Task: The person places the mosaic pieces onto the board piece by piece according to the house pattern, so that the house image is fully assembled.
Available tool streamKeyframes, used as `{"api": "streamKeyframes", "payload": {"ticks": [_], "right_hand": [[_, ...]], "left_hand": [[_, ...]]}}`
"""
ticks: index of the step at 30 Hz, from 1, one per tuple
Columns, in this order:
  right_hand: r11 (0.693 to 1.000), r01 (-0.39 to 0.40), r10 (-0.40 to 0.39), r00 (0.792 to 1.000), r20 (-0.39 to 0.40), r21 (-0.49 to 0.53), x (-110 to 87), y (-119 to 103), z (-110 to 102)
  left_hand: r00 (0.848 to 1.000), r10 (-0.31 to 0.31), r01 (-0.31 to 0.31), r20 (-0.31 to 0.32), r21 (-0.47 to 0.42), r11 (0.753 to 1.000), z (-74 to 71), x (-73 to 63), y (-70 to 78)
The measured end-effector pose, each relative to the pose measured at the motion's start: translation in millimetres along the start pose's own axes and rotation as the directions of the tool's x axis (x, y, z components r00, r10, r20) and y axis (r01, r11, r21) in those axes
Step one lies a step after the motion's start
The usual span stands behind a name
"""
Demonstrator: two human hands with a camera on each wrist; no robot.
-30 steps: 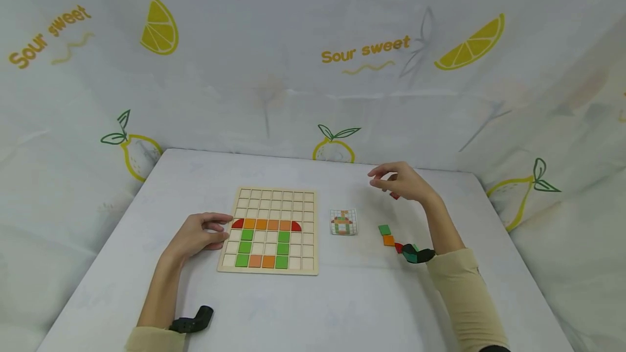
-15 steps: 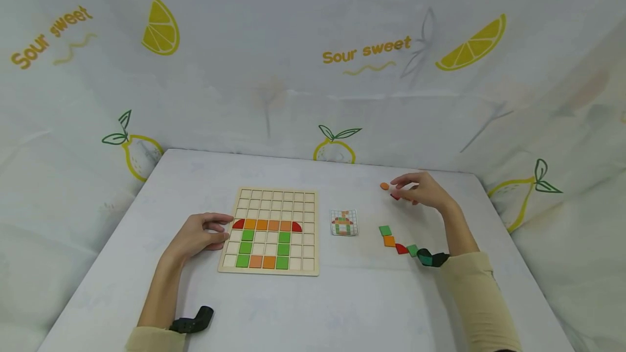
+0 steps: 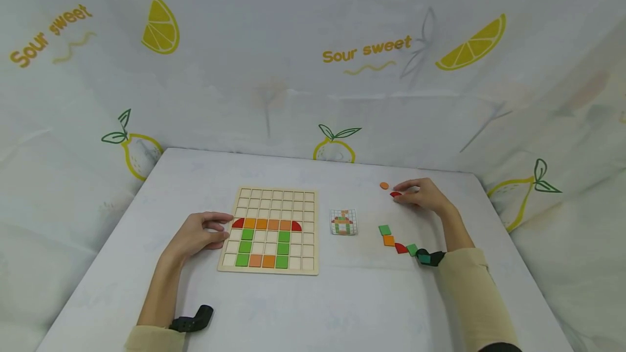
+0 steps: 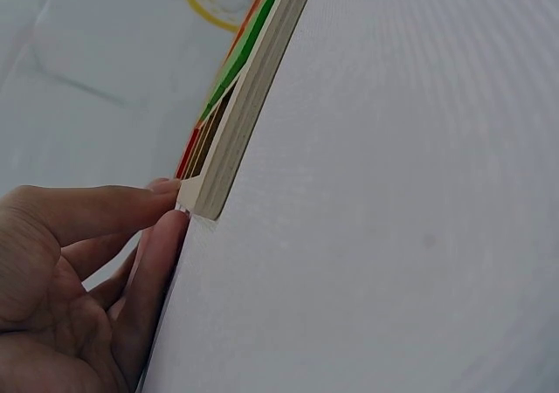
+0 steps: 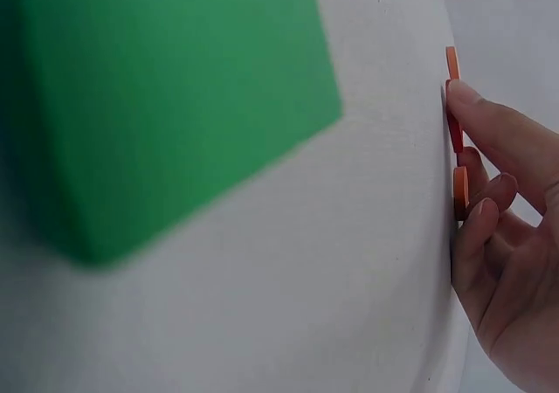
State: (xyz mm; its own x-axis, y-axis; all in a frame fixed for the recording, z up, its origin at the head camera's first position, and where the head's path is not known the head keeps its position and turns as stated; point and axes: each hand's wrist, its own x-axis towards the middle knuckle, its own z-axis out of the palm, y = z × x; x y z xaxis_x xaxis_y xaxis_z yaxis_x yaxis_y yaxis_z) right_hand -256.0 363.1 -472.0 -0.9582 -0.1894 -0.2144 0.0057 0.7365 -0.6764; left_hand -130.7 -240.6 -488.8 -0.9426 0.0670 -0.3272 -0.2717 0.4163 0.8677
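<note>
A wooden grid board (image 3: 305, 208) lies at the left with green, orange and red tiles in some cells. My left hand (image 3: 195, 234) rests at its left edge, index finger and thumb spread along the rim; in the left wrist view the fingertips touch the board's corner (image 4: 205, 196). My right hand (image 3: 424, 194) pinches a red quarter-round tile (image 3: 395, 194) at the table's far right. In the right wrist view the thumb lies against this red tile (image 5: 454, 118). An orange piece (image 5: 460, 192) sits by the curled fingers, hidden in the head view.
An orange round tile (image 3: 384, 186) lies left of the right hand. Nearer, a row holds a green tile (image 3: 385, 230), an orange tile (image 3: 388, 240), a red quarter-round and more green. A pattern card (image 3: 344, 222) lies between board and tiles.
My right hand has moved right and slightly nearer, away from the orange round tile, and its fingers have come onto the red quarter-round tile. The left hand and the board stay put.
</note>
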Motion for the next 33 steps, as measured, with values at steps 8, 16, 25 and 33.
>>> {"api": "streamKeyframes", "payload": {"ticks": [8, 16, 25, 33], "right_hand": [[0.999, -0.013, 0.013, 1.0, 0.006, -0.034, 2.6, 2.4, 1.5], [1.0, 0.001, -0.001, 1.0, -0.002, -0.031, 0.8, 3.5, 2.1], [1.0, 0.003, -0.003, 1.0, -0.001, -0.024, -0.7, 3.7, 2.2], [1.0, 0.009, -0.009, 1.0, 0.0, -0.02, -3.8, -0.7, 0.5]], "left_hand": [[1.0, 0.015, -0.015, 0.001, 0.012, 1.0, -1.0, -0.4, -2.1], [1.0, 0.01, -0.01, 0.002, 0.011, 1.0, -0.8, -0.6, -0.7], [1.0, 0.004, -0.005, 0.006, 0.001, 1.0, -0.3, 0.0, -1.4], [1.0, 0.024, -0.024, 0.013, -0.002, 1.0, -2.0, 0.3, -2.8]]}}
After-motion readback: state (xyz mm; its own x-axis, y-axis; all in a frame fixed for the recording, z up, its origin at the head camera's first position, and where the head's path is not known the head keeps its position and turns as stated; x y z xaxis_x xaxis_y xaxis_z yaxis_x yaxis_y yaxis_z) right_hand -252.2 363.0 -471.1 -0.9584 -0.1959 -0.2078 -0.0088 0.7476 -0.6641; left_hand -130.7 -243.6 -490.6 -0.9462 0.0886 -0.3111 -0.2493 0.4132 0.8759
